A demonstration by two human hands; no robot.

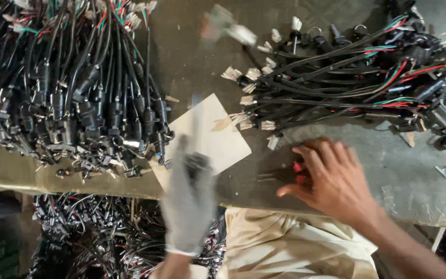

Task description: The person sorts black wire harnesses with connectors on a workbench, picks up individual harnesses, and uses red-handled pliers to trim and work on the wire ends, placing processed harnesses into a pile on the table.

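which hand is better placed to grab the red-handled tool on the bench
Right. The bare right hand already lies on the red-handled tool, while the gloved left hand is off to the side, over the white card.

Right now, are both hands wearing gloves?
No, only the left hand wears a grey glove; the right hand is bare.

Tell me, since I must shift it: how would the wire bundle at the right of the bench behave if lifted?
The wire bundle would probably sag and trail, since its thin cables lie loose and curved. The strands look unbound, so some may slip out. Its connector ends appear tangled, so they would likely snag neighbouring ones.
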